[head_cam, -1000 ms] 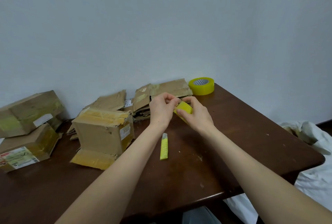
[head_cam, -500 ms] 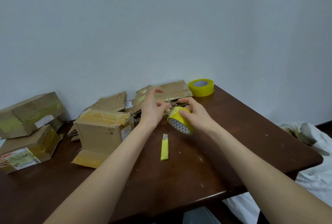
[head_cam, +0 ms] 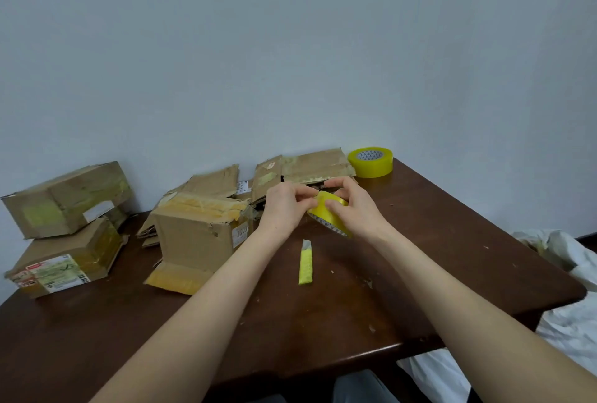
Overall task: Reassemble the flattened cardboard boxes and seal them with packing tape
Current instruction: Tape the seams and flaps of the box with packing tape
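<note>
Right hand (head_cam: 353, 209) gripping tape roll (head_cam: 319, 210), left hand (head_cam: 286, 205) pinching its edge, knife (head_cam: 306, 262) lying near, taped box (head_cam: 197, 234) at left, spare roll (head_cam: 371, 162) behind.

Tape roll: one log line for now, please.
tape roll: in both hands | left hand: pinches it | right hand: grips it | cutter: lying on table | spare roll: far corner

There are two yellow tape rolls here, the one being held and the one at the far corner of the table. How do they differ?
The held roll is gripped by the right hand, the left hand pinching its rim; the far roll rests untouched on the table. The held roll is tilted on edge; the far roll lies flat, core opening upward. Both are yellow with a white patterned core.
</note>
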A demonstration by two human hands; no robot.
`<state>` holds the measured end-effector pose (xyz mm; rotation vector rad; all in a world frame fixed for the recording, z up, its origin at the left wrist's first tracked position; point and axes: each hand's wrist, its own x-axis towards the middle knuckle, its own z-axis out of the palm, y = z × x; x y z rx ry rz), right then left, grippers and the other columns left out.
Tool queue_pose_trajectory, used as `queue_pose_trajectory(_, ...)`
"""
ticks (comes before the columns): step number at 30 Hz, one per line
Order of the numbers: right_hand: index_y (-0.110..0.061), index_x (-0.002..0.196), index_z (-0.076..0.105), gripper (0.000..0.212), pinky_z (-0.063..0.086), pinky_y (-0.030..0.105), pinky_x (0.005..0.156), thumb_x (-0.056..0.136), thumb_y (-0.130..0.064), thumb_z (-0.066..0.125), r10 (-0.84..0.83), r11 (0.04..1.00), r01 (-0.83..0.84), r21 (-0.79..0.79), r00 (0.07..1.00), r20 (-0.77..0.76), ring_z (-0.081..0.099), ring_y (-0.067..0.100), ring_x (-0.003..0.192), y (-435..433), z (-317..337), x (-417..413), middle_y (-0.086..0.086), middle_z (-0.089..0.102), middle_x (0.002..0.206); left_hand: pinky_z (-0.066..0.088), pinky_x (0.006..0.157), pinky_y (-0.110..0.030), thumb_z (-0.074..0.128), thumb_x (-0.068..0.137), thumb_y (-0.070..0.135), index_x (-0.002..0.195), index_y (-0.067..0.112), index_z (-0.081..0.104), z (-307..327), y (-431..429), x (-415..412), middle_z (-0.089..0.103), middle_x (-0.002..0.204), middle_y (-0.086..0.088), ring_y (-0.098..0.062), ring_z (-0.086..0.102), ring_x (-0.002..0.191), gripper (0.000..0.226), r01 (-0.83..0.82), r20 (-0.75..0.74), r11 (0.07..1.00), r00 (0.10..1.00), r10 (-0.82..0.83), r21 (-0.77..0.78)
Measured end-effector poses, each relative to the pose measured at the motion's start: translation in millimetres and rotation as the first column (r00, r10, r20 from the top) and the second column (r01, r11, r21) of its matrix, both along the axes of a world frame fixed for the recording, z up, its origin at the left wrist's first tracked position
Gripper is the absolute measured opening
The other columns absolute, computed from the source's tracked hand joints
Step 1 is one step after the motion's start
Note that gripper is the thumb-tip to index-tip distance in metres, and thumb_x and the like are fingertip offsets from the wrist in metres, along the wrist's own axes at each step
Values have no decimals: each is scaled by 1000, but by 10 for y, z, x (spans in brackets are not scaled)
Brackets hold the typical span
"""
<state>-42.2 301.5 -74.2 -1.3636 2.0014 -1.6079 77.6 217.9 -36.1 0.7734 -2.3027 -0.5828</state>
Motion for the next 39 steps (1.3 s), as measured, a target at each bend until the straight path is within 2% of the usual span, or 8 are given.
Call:
queue_pose_trajectory(5,-19,118,55,30,38,26,73,89,-12,60,0,1000,0,-19,1000,-5,53,15,83,-18,3,53,5,59,94,39,72,-28,63,88,23,89,23,72,-8,-4,-2,53,88,8,-14,52,88,9,-81,77,986,993,92,-144)
queue_pose_trajectory(13,-20,118,54,28,43,31,77,91,-18,59,-43,999,42,-9,998,-53,56,20,90,-70,37,59,5,59,99,35,67,-29,61,89,30,88,17,68,-48,-74,-31,46,111,-1,-16,42,108,15,-119,98,918,981,167,-378)
queue_pose_trajectory(21,-22,118,54,29,41,28,73,90,-18,60,-39,999,39,-1,997,-64,55,16,89,-50,13,5,3,60,98,47,67,-26,71,80,36,80,25,76,8,-174,-56,66,72,9,-9,62,74,12,-123,34,992,992,123,14)
queue_pose_trajectory(24,-22,116,54,27,41,28,73,90,-15,60,-42,999,41,-16,998,-45,55,15,86,-71,23,7,2,61,94,52,53,-23,69,84,32,82,16,77,34,-179,-67,65,56,5,-4,60,50,18,-119,-26,983,992,123,143)
queue_pose_trajectory(26,-22,113,55,25,45,31,77,89,-14,61,-26,999,26,-41,1000,-4,57,17,86,-95,45,24,7,63,94,45,42,-15,68,86,26,86,10,75,35,-173,-65,62,56,5,-2,55,42,18,-113,-85,972,987,133,205)
queue_pose_trajectory(31,-24,110,54,25,46,30,80,89,-13,61,-38,997,44,-59,993,111,59,19,88,-131,67,69,8,63,98,43,47,-17,68,85,18,104,22,55,25,-174,39,62,65,4,-7,53,50,23,-32,-169,989,984,57,146)
queue_pose_trajectory(35,-24,108,54,23,44,26,74,90,-13,61,-36,997,45,-69,990,138,57,15,84,-135,75,88,2,60,91,43,72,-21,72,82,23,96,23,74,4,-203,68,64,77,11,-7,58,76,15,-14,-41,1000,999,14,4)
queue_pose_trajectory(39,-26,109,54,24,46,30,76,89,-15,62,-19,998,22,-53,998,60,57,16,83,-119,74,105,5,60,91,45,74,-29,66,86,29,87,24,74,-33,-220,70,64,91,6,-17,59,92,9,-96,18,984,995,100,-150)
